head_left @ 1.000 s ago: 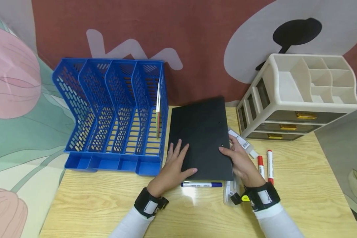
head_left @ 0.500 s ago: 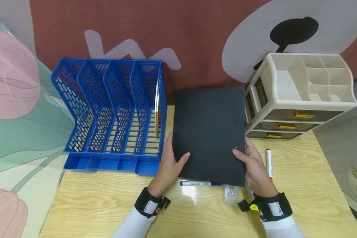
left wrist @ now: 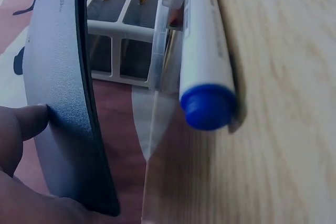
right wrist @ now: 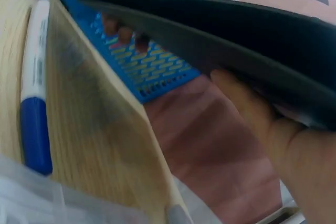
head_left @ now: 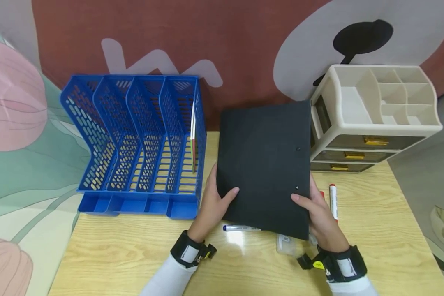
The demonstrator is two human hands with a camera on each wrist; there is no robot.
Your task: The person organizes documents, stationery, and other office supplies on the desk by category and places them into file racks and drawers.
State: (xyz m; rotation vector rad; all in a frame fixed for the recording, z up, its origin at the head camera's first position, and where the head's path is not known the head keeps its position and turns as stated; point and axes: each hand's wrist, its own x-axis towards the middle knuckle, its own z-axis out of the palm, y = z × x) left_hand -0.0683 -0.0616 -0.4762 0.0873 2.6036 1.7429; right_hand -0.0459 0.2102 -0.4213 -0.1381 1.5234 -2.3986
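A black folder (head_left: 264,164) is held up off the table between both hands. My left hand (head_left: 211,207) grips its left edge, thumb on the face towards me and fingers behind. On the opposite edge my right hand (head_left: 320,218) does the same, its thumb near two small holes or rivets. Seen edge-on in the right wrist view, the folder (right wrist: 247,45) has a gap between its two covers. A blue-capped marker (head_left: 240,227) lies on the table below, partly hidden by the folder. Beside it is a clear plastic case (head_left: 285,245), also partly covered.
Left stands a blue file rack (head_left: 140,164) with upright slots; thin books or booklets (head_left: 193,139) lean in its rightmost slot. A cream drawer unit (head_left: 381,123) with open top compartments stands at right, close to the folder. Red markers (head_left: 333,201) lie in front of it.
The folder has come up off the table and shifted right, towards the drawer unit. My left hand went from lying on its face to gripping its left edge; my right hand kept its hold.
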